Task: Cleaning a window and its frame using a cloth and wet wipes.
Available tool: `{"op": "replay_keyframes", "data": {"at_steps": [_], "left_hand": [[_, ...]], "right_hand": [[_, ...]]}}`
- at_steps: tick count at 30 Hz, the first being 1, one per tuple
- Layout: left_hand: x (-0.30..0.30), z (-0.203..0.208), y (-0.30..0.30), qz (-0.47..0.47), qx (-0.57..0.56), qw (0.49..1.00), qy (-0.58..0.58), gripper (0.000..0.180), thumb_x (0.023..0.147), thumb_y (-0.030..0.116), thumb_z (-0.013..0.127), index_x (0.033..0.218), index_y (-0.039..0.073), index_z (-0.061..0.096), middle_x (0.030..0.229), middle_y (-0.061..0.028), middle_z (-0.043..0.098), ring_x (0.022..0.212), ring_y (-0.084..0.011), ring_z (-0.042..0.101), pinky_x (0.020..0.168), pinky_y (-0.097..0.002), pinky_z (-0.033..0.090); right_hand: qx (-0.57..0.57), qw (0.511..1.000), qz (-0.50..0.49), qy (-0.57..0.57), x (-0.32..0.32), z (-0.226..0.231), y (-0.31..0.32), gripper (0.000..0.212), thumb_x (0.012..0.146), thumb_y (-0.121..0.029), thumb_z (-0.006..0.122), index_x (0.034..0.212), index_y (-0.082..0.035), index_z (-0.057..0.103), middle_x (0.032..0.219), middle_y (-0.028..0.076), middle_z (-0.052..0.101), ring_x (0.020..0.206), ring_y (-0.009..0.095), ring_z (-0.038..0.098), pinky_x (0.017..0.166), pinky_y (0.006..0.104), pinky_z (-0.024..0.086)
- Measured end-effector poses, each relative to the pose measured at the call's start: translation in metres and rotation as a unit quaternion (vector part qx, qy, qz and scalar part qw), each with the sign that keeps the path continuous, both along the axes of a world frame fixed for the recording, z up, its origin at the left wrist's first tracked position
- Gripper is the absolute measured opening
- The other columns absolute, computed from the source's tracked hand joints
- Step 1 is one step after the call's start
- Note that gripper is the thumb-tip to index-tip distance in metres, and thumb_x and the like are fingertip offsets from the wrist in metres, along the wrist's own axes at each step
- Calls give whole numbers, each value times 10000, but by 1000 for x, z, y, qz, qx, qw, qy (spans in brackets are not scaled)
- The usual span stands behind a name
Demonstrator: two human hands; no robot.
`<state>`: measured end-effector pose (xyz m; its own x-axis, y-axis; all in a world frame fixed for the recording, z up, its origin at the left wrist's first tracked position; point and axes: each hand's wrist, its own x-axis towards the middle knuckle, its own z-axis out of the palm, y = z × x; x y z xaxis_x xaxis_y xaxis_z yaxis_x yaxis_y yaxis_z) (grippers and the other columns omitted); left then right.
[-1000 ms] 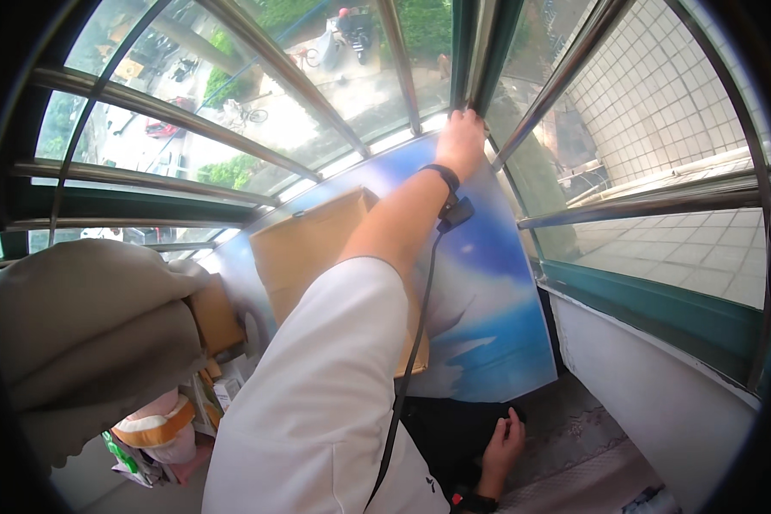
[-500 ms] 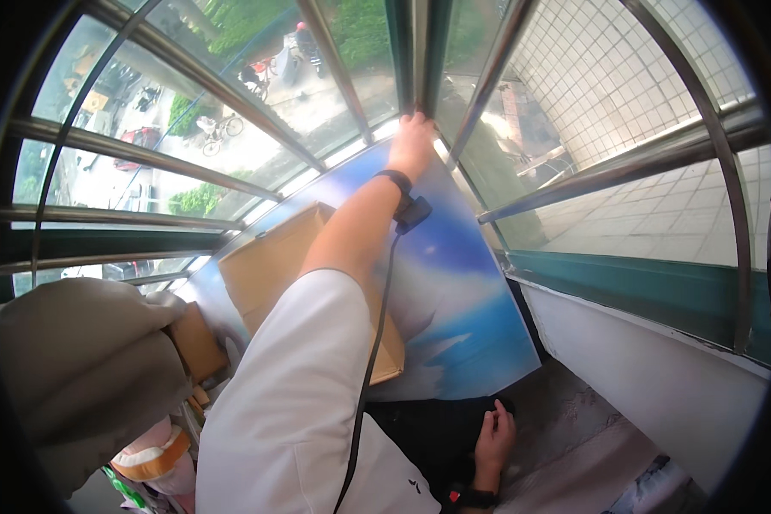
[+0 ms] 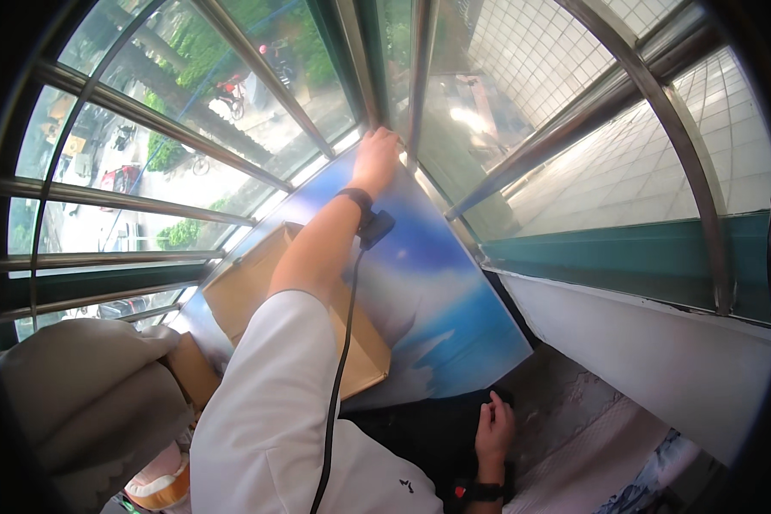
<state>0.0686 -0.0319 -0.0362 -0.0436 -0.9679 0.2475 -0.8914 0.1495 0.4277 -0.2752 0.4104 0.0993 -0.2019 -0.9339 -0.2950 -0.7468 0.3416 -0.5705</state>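
Note:
My left arm stretches out over a blue-and-white printed surface (image 3: 467, 321). My left hand (image 3: 375, 163) is at its far corner, by the foot of the metal window post (image 3: 357, 64). The fingers are curled there, and anything they hold is hidden. A black wristband with a small dark device (image 3: 375, 230) is on that wrist, and a black cable (image 3: 341, 377) runs from it down along my sleeve. Under my forearm stands a cardboard box (image 3: 364, 355), partly covered by the arm. My right hand (image 3: 493, 428) rests on black cloth at my lap, fingers loosely bent and apart, holding nothing.
Metal bars (image 3: 154, 116) and glass enclose the corner on both sides. A low white wall (image 3: 608, 343) runs along the right. At left, a grey-brown cloth (image 3: 94, 394) hangs beside a smaller cardboard piece (image 3: 193, 370). Pale quilted fabric (image 3: 582, 450) lies at lower right.
The view has shifted, so the window corner and my left hand appear further left and slightly lower. That hand stays at the corner; my right hand has hardly moved.

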Motion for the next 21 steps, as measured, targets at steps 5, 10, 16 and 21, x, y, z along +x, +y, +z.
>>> {"op": "replay_keyframes", "data": {"at_steps": [5,10,16,21], "left_hand": [[-7,10,4,-19,-22,999,18,198,866,125,570,1018,58,678,1031,-120,633,1022,-348,567,923,-431,467],[-10,4,11,-33,-39,997,57,101,820,93,630,905,60,674,943,-115,618,959,-359,570,890,-436,473],[-10,-2,8,-42,-11,996,84,93,811,93,640,895,86,678,922,-108,611,939,-362,569,857,-440,483],[-12,-5,5,-29,-6,996,89,98,809,96,638,896,83,682,914,-117,608,937,-365,568,858,-439,481]], "right_hand": [[-1,1000,-10,-5,1,2,1,265,910,-117,620,1146,-1,650,826,99,586,757,279,567,698,399,463],[-10,1000,-10,-5,4,5,2,267,900,-104,634,1146,-4,650,834,100,593,764,280,571,709,401,466],[-5,1000,-21,-9,4,6,6,278,889,-93,645,1153,-7,650,840,91,604,776,271,579,727,396,473],[-8,999,-28,-13,3,3,9,283,883,-90,650,1155,-12,652,857,84,620,781,264,584,727,395,476]]}}
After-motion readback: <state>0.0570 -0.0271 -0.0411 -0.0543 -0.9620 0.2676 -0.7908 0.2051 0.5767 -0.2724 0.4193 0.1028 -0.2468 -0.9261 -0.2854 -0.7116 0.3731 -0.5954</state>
